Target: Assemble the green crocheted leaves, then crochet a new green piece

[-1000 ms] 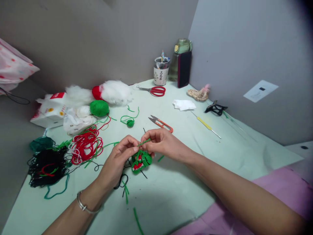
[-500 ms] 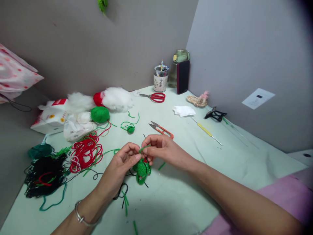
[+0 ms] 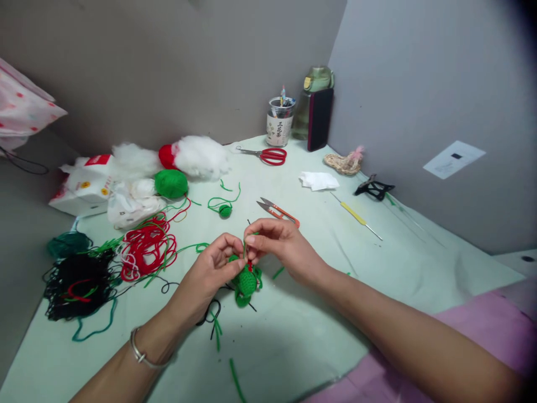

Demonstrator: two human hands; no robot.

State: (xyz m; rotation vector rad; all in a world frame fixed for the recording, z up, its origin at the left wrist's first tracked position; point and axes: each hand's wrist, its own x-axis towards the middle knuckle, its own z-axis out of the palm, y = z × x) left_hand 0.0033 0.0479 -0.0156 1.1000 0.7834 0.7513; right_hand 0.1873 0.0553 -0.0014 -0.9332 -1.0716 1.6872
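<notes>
A small green crocheted piece (image 3: pixel 247 283) with a bit of red and black strands hangs below my fingertips, just over the table. My left hand (image 3: pixel 218 263) is closed, thumb and forefinger pinching at the upper end of this piece. In a pinch of its own, my right hand (image 3: pixel 274 243) holds a short green yarn strand (image 3: pixel 245 249) that runs down to the left fingertips. What lies right between the fingertips is partly hidden. Beyond my right hand lie orange-handled thread snips (image 3: pixel 280 212). A little green crocheted ball (image 3: pixel 225 211) with a yarn tail rests farther back.
Tangled red yarn (image 3: pixel 146 252), black yarn (image 3: pixel 79 285) and a green yarn ball (image 3: pixel 171 183) sit at left, with white stuffing (image 3: pixel 203 159) behind. Red-handled scissors (image 3: pixel 272 156), a pen cup (image 3: pixel 280 123), a tissue (image 3: pixel 319 180) and a yellow-handled crochet hook (image 3: pixel 353 214) lie farther off.
My right hand has drawn slightly up, and the green strand now stands nearly upright between the two hands. The view has shifted a little, moving the background objects upward.
</notes>
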